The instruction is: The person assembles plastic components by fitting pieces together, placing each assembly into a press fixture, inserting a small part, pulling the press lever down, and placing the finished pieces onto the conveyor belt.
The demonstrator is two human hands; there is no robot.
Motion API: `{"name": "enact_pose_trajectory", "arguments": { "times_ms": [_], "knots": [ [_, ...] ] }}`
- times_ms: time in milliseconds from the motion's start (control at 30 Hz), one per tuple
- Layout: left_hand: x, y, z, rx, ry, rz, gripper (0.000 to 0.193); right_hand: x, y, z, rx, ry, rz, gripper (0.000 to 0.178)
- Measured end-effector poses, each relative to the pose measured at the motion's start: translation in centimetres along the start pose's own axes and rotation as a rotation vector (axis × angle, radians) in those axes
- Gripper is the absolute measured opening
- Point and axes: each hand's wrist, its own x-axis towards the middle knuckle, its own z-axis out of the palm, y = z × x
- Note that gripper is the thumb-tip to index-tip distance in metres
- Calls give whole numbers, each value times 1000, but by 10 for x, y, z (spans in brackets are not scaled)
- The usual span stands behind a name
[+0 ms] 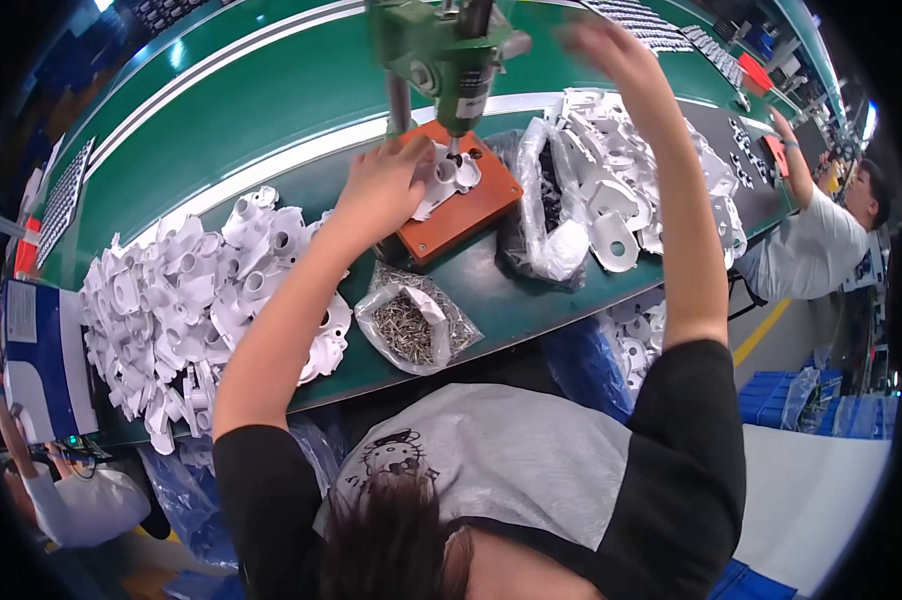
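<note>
My left hand (386, 188) reaches over the orange fixture block (461, 215), its fingers closed on the edge of a white plastic part (445, 182) with round sleeves. That part sits on top of the block, directly beneath the tip of a green press (446, 60). Its left side is covered by my fingers. My right hand (611, 48) is raised to the right of the press, smeared by motion. Whether its fingers hold anything does not show. Below the block lies an open plastic bag of metal screws (411, 325).
A heap of white plastic parts (186, 290) lies at left, and flatter white pieces (616, 170) pile up at right. Between block and right pile stands a clear bag with dark small parts (549, 200). Behind runs a green conveyor (271, 90). A co-worker (811, 240) is at far right.
</note>
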Motion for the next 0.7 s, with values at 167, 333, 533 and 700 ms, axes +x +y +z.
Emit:
{"name": "enact_pose_trajectory", "arguments": {
  "times_ms": [167, 333, 533, 700],
  "knots": [
    [14, -32, -53, -326, -247, -299, 31, -195, 18, -18, -965, 47, 231, 28],
    [21, -126, -44, -387, 173, -454, 41, -273, 59, 11, -870, 437, 469, 40],
    [-18, -101, -45, 253, -92, -404, 55, -267, 85, 18, -676, 449, 620, 29],
    [-69, -51, -24, 350, -431, -449, 41, -267, 93, -5, -63, 616, 649, 22]
  ]
}}
